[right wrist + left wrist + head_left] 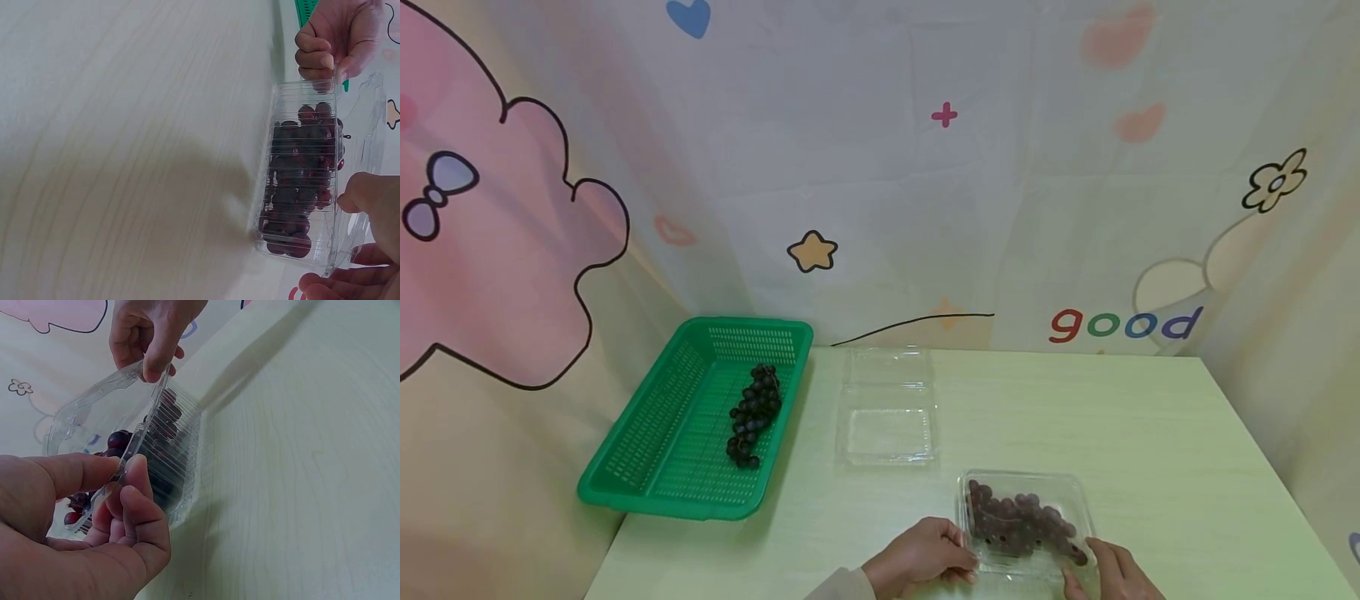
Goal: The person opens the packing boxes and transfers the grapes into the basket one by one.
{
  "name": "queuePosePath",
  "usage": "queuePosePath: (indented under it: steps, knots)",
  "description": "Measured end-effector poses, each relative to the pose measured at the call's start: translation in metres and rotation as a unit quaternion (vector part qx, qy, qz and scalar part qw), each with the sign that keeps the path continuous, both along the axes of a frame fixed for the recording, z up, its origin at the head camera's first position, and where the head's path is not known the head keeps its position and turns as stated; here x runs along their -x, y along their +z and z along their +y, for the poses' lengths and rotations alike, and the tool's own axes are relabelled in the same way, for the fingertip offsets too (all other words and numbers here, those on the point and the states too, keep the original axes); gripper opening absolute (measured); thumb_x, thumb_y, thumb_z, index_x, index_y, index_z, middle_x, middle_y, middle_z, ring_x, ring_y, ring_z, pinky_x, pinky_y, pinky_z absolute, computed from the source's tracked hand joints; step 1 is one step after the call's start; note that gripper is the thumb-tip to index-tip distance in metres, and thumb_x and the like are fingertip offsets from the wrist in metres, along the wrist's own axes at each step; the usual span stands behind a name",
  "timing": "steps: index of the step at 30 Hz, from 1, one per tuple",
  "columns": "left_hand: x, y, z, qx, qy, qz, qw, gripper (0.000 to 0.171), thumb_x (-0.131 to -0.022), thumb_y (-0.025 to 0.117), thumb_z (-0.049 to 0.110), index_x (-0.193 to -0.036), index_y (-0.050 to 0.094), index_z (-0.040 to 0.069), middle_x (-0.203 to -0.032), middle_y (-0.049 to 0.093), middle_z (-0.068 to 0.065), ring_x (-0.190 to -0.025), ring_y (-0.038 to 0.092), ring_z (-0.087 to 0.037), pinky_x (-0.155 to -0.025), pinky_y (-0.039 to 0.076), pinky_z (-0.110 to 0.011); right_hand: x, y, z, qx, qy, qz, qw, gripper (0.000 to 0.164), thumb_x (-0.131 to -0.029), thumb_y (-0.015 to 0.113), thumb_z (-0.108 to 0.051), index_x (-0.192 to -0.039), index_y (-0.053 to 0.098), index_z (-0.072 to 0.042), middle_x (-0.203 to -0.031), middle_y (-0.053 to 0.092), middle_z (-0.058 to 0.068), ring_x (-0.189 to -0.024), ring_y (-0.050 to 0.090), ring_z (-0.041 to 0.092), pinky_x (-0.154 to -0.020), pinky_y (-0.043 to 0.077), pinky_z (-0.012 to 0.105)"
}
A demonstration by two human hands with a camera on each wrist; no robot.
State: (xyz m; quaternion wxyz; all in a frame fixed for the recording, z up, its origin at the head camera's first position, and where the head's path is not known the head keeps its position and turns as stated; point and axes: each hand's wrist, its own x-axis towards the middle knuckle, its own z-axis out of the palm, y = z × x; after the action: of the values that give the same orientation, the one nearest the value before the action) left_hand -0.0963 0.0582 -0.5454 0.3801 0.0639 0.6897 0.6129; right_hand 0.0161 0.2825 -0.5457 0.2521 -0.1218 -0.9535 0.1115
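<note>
A clear plastic clamshell box [1071, 492] stands near the table's front edge, its lid lying over a bunch of dark red grapes [1022, 525]. My left hand [928, 554] pinches the rim at the front left corner between thumb and fingers, as the left wrist view shows close up. At the front right corner my right hand [1116, 571] grips the rim, thumb [355, 194] on the lid side and fingers round the edge. Through the ribbed front wall [319, 244] the grapes show pressed together in the base.
A green plastic basket [625, 442] with a bunch of black grapes [756, 412] sits on the left of the pale table [1150, 442]. Behind the box lies a second clear clamshell [887, 433], unfolded. A printed curtain [880, 167] hangs behind the table.
</note>
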Motion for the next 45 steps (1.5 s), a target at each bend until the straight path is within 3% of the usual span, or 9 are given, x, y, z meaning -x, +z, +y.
queuePosePath:
  steps: [6, 11, 16, 27, 36, 45]
  knots:
    - [0.002, 0.002, -0.001, 0.018, -0.012, -0.005, 0.9998, 0.025, -0.091, 0.072, -0.003, -0.077, 0.055, 0.01, -0.071, 0.071, -0.005, -0.061, 0.065, -0.008, -0.057, 0.05, -0.021, 0.002, -0.002, 0.004, -0.022, 0.027, 0.022, 0.999, 0.051, -0.061, 0.084, -0.028, -0.096, 0.071, 0.007, -0.083, 0.067, 0.022, -0.055, 0.063, 0.034, -0.046, 0.052, 0.045]
    - [0.003, 0.004, -0.002, 0.03, -0.02, -0.007, 0.9993, 0.022, -0.091, 0.073, 0.0, -0.079, 0.057, 0.01, -0.072, 0.071, -0.004, -0.063, 0.066, -0.009, -0.059, 0.052, -0.022, 0.001, -0.001, 0.003, -0.017, 0.021, 0.016, 1.0, 0.052, -0.061, 0.086, -0.029, -0.095, 0.072, 0.007, -0.083, 0.067, 0.021, -0.053, 0.061, 0.032, -0.045, 0.051, 0.044]
    - [0.003, 0.004, -0.002, 0.026, -0.021, -0.007, 0.9994, 0.023, -0.091, 0.072, 0.0, -0.077, 0.057, 0.01, -0.072, 0.071, -0.003, -0.062, 0.065, -0.008, -0.058, 0.05, -0.021, 0.0, 0.001, 0.002, -0.018, 0.016, 0.01, 1.0, 0.052, -0.061, 0.088, -0.03, -0.095, 0.071, 0.006, -0.083, 0.067, 0.021, -0.056, 0.063, 0.034, -0.048, 0.053, 0.046]
    - [0.004, 0.006, -0.003, 0.04, -0.033, -0.006, 0.9986, 0.021, -0.093, 0.073, 0.002, -0.079, 0.058, 0.01, -0.074, 0.071, -0.003, -0.064, 0.064, -0.008, -0.06, 0.05, -0.021, 0.0, -0.001, 0.01, -0.041, 0.058, 0.024, 0.997, 0.049, -0.063, 0.084, -0.031, -0.092, 0.072, 0.007, -0.081, 0.069, 0.022, -0.07, 0.067, 0.042, -0.055, 0.056, 0.052]
    - [0.003, 0.004, -0.002, 0.027, -0.027, -0.004, 0.9993, 0.023, -0.091, 0.072, 0.0, -0.077, 0.057, 0.01, -0.07, 0.07, -0.002, -0.062, 0.063, -0.008, -0.058, 0.049, -0.02, 0.002, -0.002, 0.014, -0.065, 0.07, 0.028, 0.995, 0.045, -0.064, 0.079, -0.03, -0.089, 0.072, 0.007, -0.078, 0.069, 0.021, -0.068, 0.066, 0.041, -0.054, 0.056, 0.05]
    - [0.003, 0.005, -0.002, 0.024, -0.028, -0.007, 0.9993, 0.024, -0.091, 0.072, 0.001, -0.076, 0.057, 0.011, -0.07, 0.07, -0.002, -0.062, 0.064, -0.007, -0.058, 0.049, -0.02, 0.001, -0.006, 0.013, -0.05, 0.078, 0.053, 0.994, 0.04, -0.076, 0.072, -0.029, -0.091, 0.072, 0.008, -0.08, 0.068, 0.022, -0.069, 0.066, 0.041, -0.051, 0.055, 0.05]
